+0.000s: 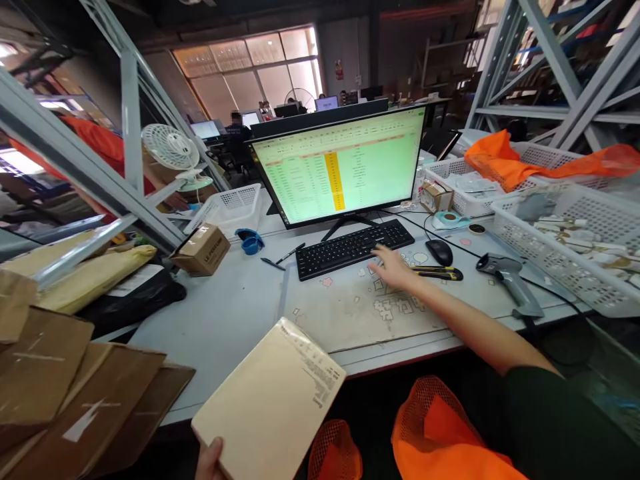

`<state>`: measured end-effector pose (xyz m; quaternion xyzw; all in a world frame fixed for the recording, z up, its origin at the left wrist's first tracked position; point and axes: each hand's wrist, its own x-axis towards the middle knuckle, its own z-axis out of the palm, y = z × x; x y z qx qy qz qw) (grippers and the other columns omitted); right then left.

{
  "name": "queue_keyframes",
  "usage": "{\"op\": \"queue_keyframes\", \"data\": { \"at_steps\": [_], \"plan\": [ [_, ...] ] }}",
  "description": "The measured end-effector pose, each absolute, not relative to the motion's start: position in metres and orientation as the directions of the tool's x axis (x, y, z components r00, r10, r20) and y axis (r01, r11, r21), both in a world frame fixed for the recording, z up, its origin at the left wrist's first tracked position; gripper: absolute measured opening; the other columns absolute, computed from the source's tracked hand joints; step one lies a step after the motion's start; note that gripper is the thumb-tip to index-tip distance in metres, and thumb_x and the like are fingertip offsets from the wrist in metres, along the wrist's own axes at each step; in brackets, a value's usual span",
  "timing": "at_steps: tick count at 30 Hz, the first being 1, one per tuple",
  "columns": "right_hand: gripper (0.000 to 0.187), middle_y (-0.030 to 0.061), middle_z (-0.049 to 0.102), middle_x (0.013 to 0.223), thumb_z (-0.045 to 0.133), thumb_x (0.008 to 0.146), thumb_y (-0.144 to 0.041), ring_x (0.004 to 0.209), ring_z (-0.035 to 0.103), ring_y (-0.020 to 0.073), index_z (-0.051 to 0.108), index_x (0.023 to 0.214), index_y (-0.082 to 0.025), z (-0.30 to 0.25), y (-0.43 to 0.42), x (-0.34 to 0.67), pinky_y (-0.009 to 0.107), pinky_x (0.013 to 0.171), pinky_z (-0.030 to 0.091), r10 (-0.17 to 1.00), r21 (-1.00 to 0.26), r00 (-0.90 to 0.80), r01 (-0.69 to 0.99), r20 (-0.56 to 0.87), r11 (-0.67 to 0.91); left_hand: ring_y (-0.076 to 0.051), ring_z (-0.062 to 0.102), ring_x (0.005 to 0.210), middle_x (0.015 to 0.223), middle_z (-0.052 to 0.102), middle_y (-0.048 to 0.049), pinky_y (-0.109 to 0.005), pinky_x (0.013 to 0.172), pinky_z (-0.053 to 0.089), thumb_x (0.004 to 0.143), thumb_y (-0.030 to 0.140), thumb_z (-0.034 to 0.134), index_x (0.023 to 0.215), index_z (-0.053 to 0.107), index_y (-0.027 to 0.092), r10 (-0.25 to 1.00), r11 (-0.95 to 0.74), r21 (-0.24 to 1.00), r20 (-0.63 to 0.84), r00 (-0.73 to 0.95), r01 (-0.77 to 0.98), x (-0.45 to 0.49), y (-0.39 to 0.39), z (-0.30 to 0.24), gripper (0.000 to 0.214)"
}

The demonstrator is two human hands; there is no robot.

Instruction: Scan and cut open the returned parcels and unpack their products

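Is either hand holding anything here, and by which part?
The left hand holds a cream envelope by its near bottom corner. The right hand holds nothing; its fingers rest at the keyboard edge.

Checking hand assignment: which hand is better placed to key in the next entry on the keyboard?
Right. The right hand already rests at the keyboard, fingers on its right end. The left hand is low at the desk edge, gripping the tan envelope.
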<state>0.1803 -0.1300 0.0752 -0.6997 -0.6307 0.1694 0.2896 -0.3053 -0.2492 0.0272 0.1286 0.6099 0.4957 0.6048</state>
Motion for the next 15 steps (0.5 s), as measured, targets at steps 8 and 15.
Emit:
{"op": "queue_keyframes", "data": {
  "at_steps": [8, 15],
  "plan": [
    [0.092, 0.0093, 0.057, 0.153, 0.089, 0.074, -0.053, 0.136, 0.058, 0.0299, 0.049, 0.155, -0.030, 0.006, -0.329, 0.120, 0.047, 0.115, 0.046, 0.977, -0.928, 0.208, -0.373, -0.052, 0.030, -0.051, 0.056, 0.135, 0.144, 0.066, -0.0085, -0.063, 0.104, 0.058, 0.046, 0.080, 0.084, 0.157, 0.042, 0.038, 0.860, 0.425, 0.902, -0.374, 0.347, -0.081, -0.150, -0.199, 0.053, 0.126],
    [0.059, 0.0080, 0.073, 0.118, 0.074, 0.076, -0.064, 0.104, 0.068, 0.0268, 0.069, 0.120, -0.025, 0.033, -0.466, 0.224, 0.043, 0.092, 0.058, 0.391, -0.866, 0.908, -0.312, -0.150, 0.392, -0.047, 0.056, 0.138, 0.133, 0.073, 0.0006, -0.068, 0.112, 0.049, 0.059, 0.089, 0.067, 0.134, 0.063, 0.055, 0.627, 0.376, 0.924, -0.304, 0.717, 0.063, -0.069, -0.200, 0.028, 0.082]
  ]
}}
